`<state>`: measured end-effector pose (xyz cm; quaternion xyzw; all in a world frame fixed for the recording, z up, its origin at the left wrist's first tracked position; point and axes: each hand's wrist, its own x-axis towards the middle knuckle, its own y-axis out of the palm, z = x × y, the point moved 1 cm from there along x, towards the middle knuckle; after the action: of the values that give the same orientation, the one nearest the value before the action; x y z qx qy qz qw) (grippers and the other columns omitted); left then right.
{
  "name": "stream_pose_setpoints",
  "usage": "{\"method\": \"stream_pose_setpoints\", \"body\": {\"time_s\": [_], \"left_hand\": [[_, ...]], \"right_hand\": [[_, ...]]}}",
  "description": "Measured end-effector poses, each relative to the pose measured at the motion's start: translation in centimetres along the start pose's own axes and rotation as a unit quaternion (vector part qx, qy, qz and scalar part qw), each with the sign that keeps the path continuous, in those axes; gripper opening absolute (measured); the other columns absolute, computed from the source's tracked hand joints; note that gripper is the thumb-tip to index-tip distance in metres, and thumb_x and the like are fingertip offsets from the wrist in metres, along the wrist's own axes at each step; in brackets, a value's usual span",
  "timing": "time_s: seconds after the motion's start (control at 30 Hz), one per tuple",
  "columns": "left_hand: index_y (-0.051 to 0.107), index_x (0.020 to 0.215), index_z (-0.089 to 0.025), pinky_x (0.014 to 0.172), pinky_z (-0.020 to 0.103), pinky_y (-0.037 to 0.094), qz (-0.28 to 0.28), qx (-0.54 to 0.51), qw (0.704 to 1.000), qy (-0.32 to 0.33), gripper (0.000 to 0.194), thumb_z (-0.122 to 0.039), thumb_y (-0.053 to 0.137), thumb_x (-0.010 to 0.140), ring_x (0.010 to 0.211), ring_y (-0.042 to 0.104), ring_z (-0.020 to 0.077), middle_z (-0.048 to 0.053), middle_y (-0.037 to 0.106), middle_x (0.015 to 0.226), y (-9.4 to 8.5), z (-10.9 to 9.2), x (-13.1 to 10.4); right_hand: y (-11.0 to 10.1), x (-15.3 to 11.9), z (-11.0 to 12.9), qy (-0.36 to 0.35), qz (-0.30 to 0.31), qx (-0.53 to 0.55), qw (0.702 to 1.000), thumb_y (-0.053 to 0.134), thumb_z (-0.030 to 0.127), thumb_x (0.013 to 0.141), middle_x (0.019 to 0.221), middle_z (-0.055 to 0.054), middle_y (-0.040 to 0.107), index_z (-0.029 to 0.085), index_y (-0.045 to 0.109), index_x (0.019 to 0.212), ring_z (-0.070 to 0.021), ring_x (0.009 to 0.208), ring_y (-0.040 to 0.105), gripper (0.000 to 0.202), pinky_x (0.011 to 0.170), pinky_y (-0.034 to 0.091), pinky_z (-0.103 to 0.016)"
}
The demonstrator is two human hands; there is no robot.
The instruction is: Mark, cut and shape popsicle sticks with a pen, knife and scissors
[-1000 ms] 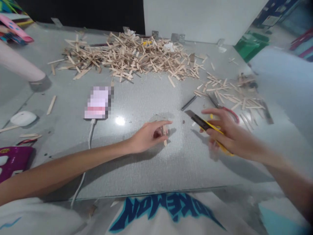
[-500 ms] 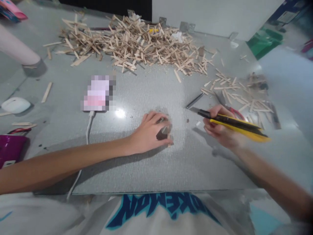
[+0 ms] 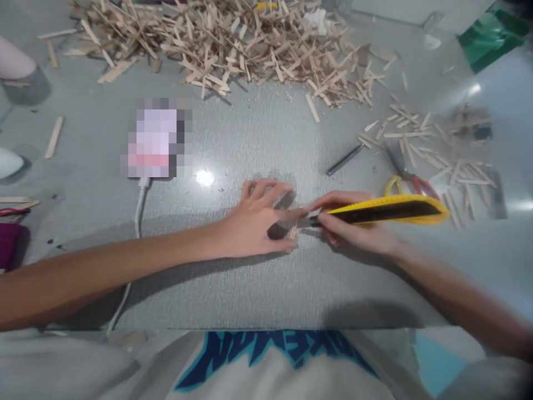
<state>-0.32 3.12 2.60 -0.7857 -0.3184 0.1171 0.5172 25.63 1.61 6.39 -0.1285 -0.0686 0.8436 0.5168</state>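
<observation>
Between the two hands, a small wooden stick [image 3: 293, 232] sits at the table [image 3: 225, 300]. The left hand [image 3: 255, 221] steadies it with forefinger and thumb, other fingers spread. The right hand [image 3: 366, 236] grips a yellow knife [image 3: 391, 211], blade reaching the stick. Nearer the body than the stick, blue shirt lettering [image 3: 266, 350] reads POKÉMON, upside down.

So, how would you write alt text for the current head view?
A person's right hand holds a yellow utility knife, its blade at a small wooden stick gripped by the left hand, over a gray table. Beyond lies a heap of wooden pieces, with scissors to the right and a pixelated device on a white cable to the left.
</observation>
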Motion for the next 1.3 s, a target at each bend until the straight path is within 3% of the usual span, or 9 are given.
{"method": "stream_pose_setpoints", "body": {"time_s": [0.07, 0.13, 0.23, 0.33, 0.53, 0.77, 0.97, 1.3], "left_hand": [[0.073, 0.148, -0.036, 0.113, 0.066, 0.033, 0.005, -0.005, 1.0, -0.007, 0.056, -0.056, 0.08, 0.096, 0.146, 0.039, 0.0474, 0.015, 0.05, 0.16, -0.11, -0.13, 0.07], [0.073, 0.146, -0.037, 0.113, 0.066, 0.033, 0.004, -0.01, 1.0, -0.01, 0.054, -0.054, 0.08, 0.095, 0.146, 0.039, 0.0466, 0.014, 0.051, 0.16, -0.15, -0.2, 0.12], [0.073, 0.146, -0.038, 0.114, 0.068, 0.031, 0.001, -0.021, 1.0, -0.01, 0.053, -0.052, 0.077, 0.095, 0.146, 0.039, 0.0463, 0.013, 0.051, 0.159, -0.14, -0.18, 0.16], [0.072, 0.147, -0.04, 0.117, 0.069, 0.029, 0.007, -0.038, 0.999, -0.014, 0.054, -0.052, 0.078, 0.095, 0.148, 0.037, 0.0463, 0.012, 0.05, 0.16, -0.14, -0.09, 0.15], [0.069, 0.152, -0.041, 0.12, 0.072, 0.027, 0.016, -0.045, 0.999, -0.016, 0.06, -0.05, 0.079, 0.094, 0.148, 0.036, 0.0476, 0.012, 0.048, 0.161, -0.2, -0.09, 0.15], [0.068, 0.154, -0.041, 0.12, 0.071, 0.027, 0.011, -0.036, 0.999, -0.007, 0.059, -0.052, 0.079, 0.097, 0.149, 0.036, 0.047, 0.012, 0.048, 0.162, -0.04, 0.09, 0.08], [0.072, 0.149, -0.041, 0.118, 0.068, 0.029, 0.005, -0.045, 0.999, -0.007, 0.056, -0.066, 0.077, 0.098, 0.148, 0.039, 0.0449, 0.013, 0.051, 0.16, 0.15, 0.3, 0.17], [0.072, 0.148, -0.042, 0.118, 0.066, 0.03, -0.004, -0.041, 0.999, -0.001, 0.055, -0.065, 0.078, 0.098, 0.147, 0.038, 0.0445, 0.011, 0.051, 0.159, 0.32, 0.43, 0.07]], "right_hand": [[0.24, -0.1, -0.28, 0.018, 0.02, 0.031, 0.999, 0.07, 0.056, 0.107, 0.065, 0.0, 0.076, 0.02, 0.081, 0.107, -0.0151, 0.048, 0.069, 0.038, 0.046, 0.057, -0.026], [0.36, -0.25, -0.37, 0.018, 0.024, 0.017, 0.999, 0.075, 0.055, 0.104, 0.068, -0.001, 0.078, 0.02, 0.082, 0.106, -0.0169, 0.051, 0.073, 0.035, 0.05, 0.061, -0.027], [0.37, -0.43, -0.05, -0.048, 0.008, -0.079, 0.996, 0.09, 0.042, 0.094, 0.068, 0.001, 0.079, 0.022, 0.083, 0.103, -0.0163, 0.056, 0.076, 0.022, 0.059, 0.062, -0.027], [0.45, -0.58, 0.23, -0.122, -0.016, -0.157, 0.98, 0.084, 0.033, 0.098, 0.073, 0.0, 0.081, 0.024, 0.082, 0.1, -0.0167, 0.062, 0.077, 0.009, 0.064, 0.06, -0.028], [0.74, -0.63, 0.06, -0.174, -0.027, -0.19, 0.966, 0.075, 0.024, 0.103, 0.067, 0.002, 0.078, 0.023, 0.079, 0.097, -0.0141, 0.058, 0.073, 0.007, 0.061, 0.055, -0.028], [0.84, -0.56, 0.02, -0.168, -0.022, -0.192, 0.967, 0.075, 0.021, 0.103, 0.064, 0.005, 0.076, 0.024, 0.076, 0.095, -0.0126, 0.055, 0.072, 0.008, 0.061, 0.053, -0.027], [0.87, -0.55, -0.14, -0.176, -0.022, -0.201, 0.963, 0.073, 0.023, 0.103, 0.066, 0.004, 0.077, 0.026, 0.076, 0.096, -0.0142, 0.055, 0.072, 0.008, 0.059, 0.053, -0.029], [0.75, -0.41, 0.01, -0.209, -0.017, -0.215, 0.954, 0.074, 0.019, 0.1, 0.072, 0.002, 0.081, 0.022, 0.078, 0.098, -0.0135, 0.058, 0.074, 0.006, 0.058, 0.054, -0.026]]}}
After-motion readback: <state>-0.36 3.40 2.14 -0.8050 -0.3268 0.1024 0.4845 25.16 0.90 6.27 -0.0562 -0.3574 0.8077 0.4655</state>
